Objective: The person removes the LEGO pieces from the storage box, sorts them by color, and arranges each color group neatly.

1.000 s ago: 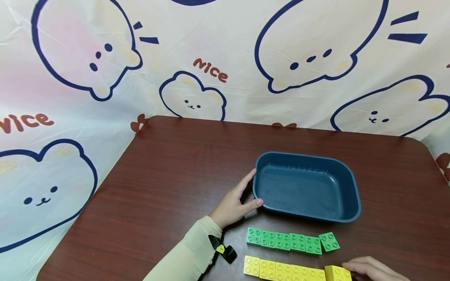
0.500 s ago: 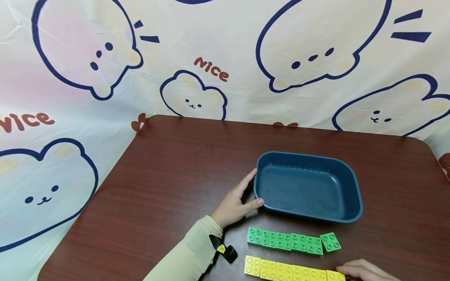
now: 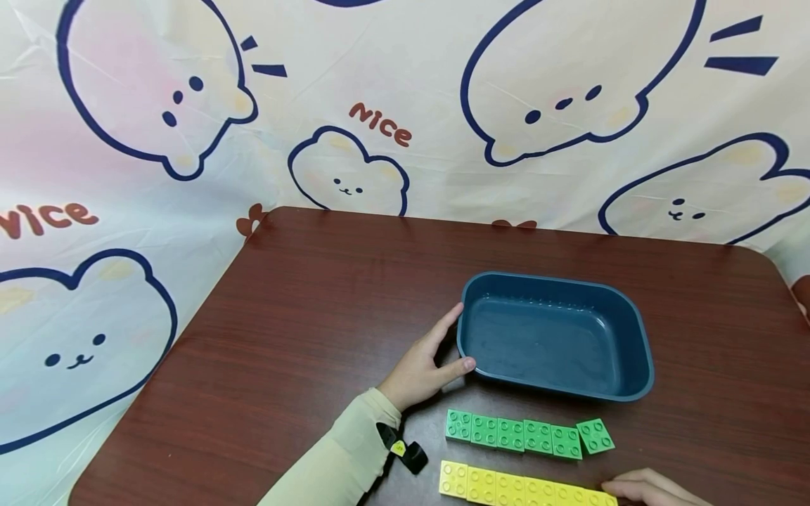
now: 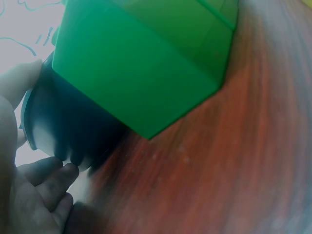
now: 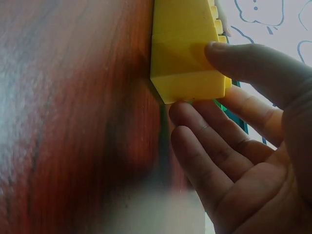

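A row of yellow toy building bricks point(image 3: 496, 485) lies along the near edge of the head view. At its right end my right hand point(image 3: 648, 487) pinches the last yellow brick point(image 5: 187, 58), with the thumb on one side and the index finger on the other; the remaining fingers are loosely bent beside its end face. My left hand point(image 3: 418, 369) touches the left end of the dark blue plastic basin point(image 3: 544, 344), its thumb and index finger spread around the near left corner. Beneath the basin is a row of green bricks point(image 3: 511, 434), whose rightmost brick point(image 3: 595, 436) sits at an angle.
All of this stands on a dark brown wooden table point(image 3: 329, 302). A pale cloth with cartoon bears point(image 3: 348, 176) hangs behind and to the left. A black band point(image 3: 405, 450) is strapped around the left sleeve's wrist. One green brick point(image 4: 136, 73) looms close in the left wrist view.
The last yellow brick, earlier standing higher at the row's right end, has come down and left into line with the others. My right hand moved left with it. The left hand stayed put.
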Available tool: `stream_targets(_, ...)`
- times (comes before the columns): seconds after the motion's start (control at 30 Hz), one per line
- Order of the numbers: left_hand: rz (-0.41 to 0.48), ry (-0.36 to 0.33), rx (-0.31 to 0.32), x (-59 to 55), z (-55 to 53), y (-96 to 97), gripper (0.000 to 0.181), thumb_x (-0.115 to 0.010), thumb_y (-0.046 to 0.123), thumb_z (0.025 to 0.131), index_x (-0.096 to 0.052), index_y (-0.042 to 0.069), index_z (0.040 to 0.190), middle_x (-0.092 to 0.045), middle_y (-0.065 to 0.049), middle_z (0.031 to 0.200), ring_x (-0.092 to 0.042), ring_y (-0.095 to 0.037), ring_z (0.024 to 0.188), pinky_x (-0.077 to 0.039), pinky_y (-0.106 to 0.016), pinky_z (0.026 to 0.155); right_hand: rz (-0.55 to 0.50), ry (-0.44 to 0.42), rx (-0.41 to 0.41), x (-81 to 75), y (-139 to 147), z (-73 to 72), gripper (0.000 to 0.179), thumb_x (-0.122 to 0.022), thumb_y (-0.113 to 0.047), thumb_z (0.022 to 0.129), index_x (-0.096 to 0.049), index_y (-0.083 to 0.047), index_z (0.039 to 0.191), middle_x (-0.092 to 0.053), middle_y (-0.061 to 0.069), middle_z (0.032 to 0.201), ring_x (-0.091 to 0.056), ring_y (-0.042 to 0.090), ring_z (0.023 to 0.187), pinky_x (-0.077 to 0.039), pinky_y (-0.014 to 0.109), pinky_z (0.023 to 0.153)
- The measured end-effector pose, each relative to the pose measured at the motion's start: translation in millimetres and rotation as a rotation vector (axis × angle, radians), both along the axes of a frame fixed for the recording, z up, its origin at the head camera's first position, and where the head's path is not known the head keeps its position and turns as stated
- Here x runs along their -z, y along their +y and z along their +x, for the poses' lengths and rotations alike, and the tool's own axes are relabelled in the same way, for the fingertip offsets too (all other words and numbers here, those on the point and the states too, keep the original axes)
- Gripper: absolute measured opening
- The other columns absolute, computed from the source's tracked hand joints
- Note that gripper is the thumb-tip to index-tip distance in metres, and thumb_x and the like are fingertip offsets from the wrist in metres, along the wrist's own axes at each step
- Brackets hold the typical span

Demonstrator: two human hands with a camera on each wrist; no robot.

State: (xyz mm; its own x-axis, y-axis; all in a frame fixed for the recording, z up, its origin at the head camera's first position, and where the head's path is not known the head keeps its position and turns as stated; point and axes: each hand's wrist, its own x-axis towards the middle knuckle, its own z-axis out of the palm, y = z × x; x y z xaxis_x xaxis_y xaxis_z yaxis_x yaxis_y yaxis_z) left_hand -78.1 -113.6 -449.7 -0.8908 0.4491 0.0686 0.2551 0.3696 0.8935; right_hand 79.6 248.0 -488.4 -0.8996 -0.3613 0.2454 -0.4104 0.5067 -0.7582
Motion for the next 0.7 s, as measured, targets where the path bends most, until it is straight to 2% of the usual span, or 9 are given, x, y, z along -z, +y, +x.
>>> stream_targets(0.3,-0.003,-0.002,-0.001,-0.3,0.2,-1.3,0.083,-0.070,0.039,0.095,-0.019,0.038,0.161,-0.023,0.017,0.162,-0.023,-0.008,0.148,-0.026,-0.047,0.119,-0.031,-0.008,-0.005,2.9,-1.9,0.9,0.048,-0.075,0.015,0.078,-0.074,-0.021,0.109,-0.067,-0.013,0.102,-0.064,0.002,0.084,-0.047,0.011,0.066)
stream_targets(0.47,-0.002,-0.004,-0.004,-0.2,0.8,-1.5,0.082,-0.070,0.040,0.096,-0.019,0.038,0.161,-0.023,0.017,0.162,-0.023,-0.008,0.148,-0.026,-0.047,0.119,-0.019,-0.060,-0.021,5.1,3.4,0.4,0.043,-0.074,0.011,0.082,-0.074,-0.020,0.113,-0.067,-0.013,0.105,-0.064,0.002,0.088,-0.050,0.016,0.065)
stream_targets(0.6,-0.001,-0.008,-0.004,-0.6,1.0,-1.3,0.082,-0.069,0.040,0.096,-0.019,0.040,0.160,-0.022,0.018,0.162,-0.023,-0.008,0.148,-0.026,-0.048,0.119,0.015,-0.107,-0.072,7.6,11.8,-3.8,0.043,-0.074,0.005,0.085,-0.072,-0.022,0.119,-0.065,-0.017,0.112,-0.062,-0.002,0.095,-0.051,0.018,0.066)
stream_targets(0.7,0.008,-0.016,0.001,-1.1,1.0,-1.0,0.082,-0.069,0.040,0.096,-0.018,0.040,0.160,-0.021,0.018,0.162,-0.022,-0.008,0.149,-0.025,-0.048,0.119,-0.014,-0.147,-0.166,10.7,19.8,-10.5,0.052,-0.071,0.008,0.086,-0.068,-0.025,0.126,-0.060,-0.022,0.120,-0.059,-0.006,0.100,-0.052,0.018,0.067)
